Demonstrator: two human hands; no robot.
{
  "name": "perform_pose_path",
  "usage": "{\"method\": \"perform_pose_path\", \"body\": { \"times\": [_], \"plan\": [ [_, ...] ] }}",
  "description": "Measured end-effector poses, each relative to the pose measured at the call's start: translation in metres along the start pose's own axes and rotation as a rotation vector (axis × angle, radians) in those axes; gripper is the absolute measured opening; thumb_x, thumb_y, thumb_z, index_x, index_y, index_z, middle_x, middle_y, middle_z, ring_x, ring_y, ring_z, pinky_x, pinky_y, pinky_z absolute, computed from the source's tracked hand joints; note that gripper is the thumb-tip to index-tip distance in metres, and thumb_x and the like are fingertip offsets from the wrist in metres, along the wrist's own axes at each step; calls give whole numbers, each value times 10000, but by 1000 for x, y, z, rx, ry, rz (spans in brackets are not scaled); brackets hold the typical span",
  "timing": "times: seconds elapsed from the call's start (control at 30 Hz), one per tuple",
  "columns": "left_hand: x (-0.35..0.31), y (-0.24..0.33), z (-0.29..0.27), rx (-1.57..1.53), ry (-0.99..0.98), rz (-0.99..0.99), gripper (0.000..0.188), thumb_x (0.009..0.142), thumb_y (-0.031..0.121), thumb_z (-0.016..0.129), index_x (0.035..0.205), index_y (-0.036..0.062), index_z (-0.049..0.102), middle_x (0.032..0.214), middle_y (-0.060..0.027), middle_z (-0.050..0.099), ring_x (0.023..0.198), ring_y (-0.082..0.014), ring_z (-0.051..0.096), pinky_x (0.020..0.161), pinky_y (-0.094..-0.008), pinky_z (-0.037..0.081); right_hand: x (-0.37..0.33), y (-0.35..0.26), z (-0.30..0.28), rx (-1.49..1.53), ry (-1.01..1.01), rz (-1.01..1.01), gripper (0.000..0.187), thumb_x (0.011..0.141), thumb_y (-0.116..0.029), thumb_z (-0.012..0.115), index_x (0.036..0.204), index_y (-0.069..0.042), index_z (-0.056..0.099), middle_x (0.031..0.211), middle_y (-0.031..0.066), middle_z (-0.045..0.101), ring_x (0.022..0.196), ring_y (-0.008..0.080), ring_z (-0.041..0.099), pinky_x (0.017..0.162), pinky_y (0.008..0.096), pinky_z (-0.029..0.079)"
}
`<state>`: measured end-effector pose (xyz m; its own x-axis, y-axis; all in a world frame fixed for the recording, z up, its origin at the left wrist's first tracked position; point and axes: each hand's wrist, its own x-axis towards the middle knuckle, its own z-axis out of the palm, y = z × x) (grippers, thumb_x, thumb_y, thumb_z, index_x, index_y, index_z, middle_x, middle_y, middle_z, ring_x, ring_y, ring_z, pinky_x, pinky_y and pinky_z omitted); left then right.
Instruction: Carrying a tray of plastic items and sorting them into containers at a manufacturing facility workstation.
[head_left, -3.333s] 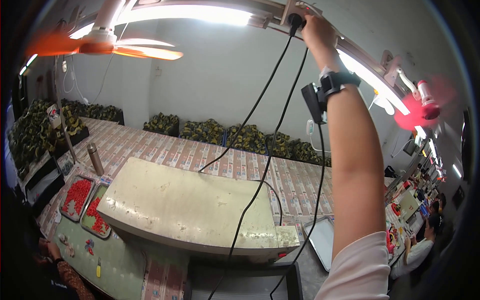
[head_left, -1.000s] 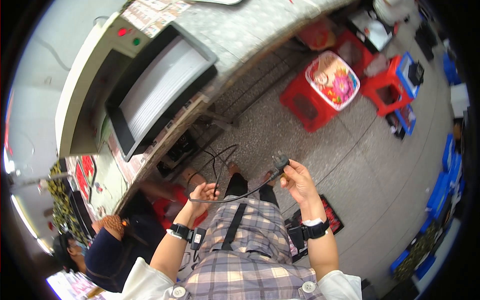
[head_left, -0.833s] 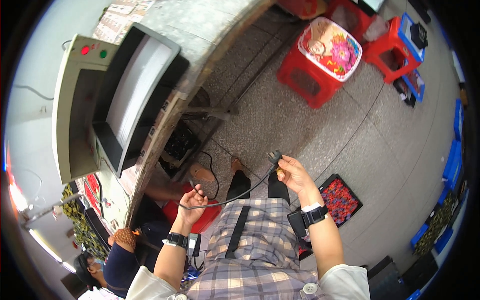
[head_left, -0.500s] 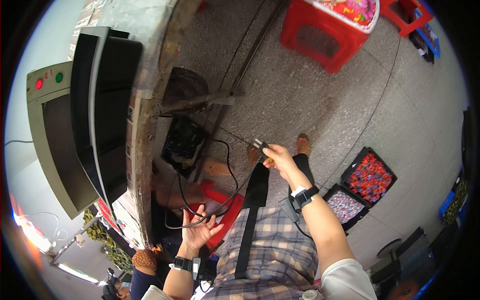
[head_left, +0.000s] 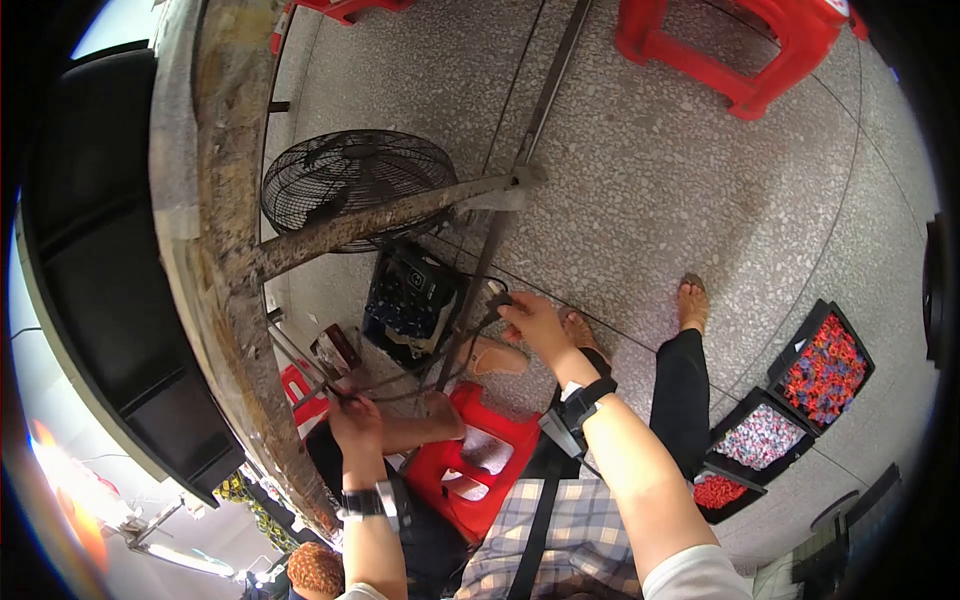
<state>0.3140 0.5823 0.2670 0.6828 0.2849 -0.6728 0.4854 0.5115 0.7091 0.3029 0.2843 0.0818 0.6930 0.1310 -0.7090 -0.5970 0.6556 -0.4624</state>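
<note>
My right hand (head_left: 535, 325) pinches a black electrical plug (head_left: 499, 302) by its body, with the prongs pointing up and away from me. A dark power cable (head_left: 420, 385), partly blurred, runs from the plug toward my left hand (head_left: 355, 425). The fingers of that hand are closed round the cable, close to the worn table edge (head_left: 235, 330). Beyond both hands stands a black crate (head_left: 410, 310) with dark contents. A red plastic stool (head_left: 460, 500) lies below, between my forearms.
A black fan (head_left: 360, 160) is under the table, behind a slanted metal brace (head_left: 370, 215). Someone's bare leg (head_left: 415, 435) extends beside the stool. Trays of small red (head_left: 825, 370) and pale pieces (head_left: 757, 437) sit on the floor at right. Another red stool (head_left: 700, 60) stands far off.
My view has shifted toward the underside of the table. My left hand has gone from spread fingers under the cable to closed round it. The plug stays in my right hand.
</note>
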Motion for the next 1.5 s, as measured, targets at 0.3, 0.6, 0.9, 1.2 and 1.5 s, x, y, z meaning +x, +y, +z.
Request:
{"method": "perform_pose_path", "body": {
  "times": [0.3,0.6,0.9,1.2,1.5],
  "plan": [
    [152,44,134,476,444,1066,188,866,221,486,987,83,526,907,-29,542,744,-133,513,643,-206,443,48,21,11,47,-85,-6,356,850,-202,538,1124,22,511,862,85,605,567,157,600,496,235,478],
    [280,59,114,1122,372,1249,252,881,259,494,1022,57,548,881,-88,567,809,-221,532,742,-352,424,22,68,-120,-181,9,148,306,865,-229,519,1001,40,574,867,79,618,596,139,574,545,235,482],
    [254,42,164,1586,705,1319,280,818,259,584,1029,78,624,942,-123,544,902,-286,494,793,-401,392,19,26,-128,-168,97,166,293,875,-233,515,958,34,601,803,82,632,656,122,589,596,214,471],
    [263,58,139,1622,696,1343,328,828,320,551,1015,62,629,848,-139,571,890,-297,510,813,-397,374,5,0,-128,-70,69,202,260,863,-206,528,964,19,612,826,81,641,650,129,593,585,219,474],
    [316,117,123,1554,801,1215,369,815,376,527,1020,89,634,812,-158,631,811,-308,577,734,-385,430,26,16,-208,-312,193,100,289,858,-234,533,971,21,609,773,65,642,546,88,541,493,200,431]
  ]
}}
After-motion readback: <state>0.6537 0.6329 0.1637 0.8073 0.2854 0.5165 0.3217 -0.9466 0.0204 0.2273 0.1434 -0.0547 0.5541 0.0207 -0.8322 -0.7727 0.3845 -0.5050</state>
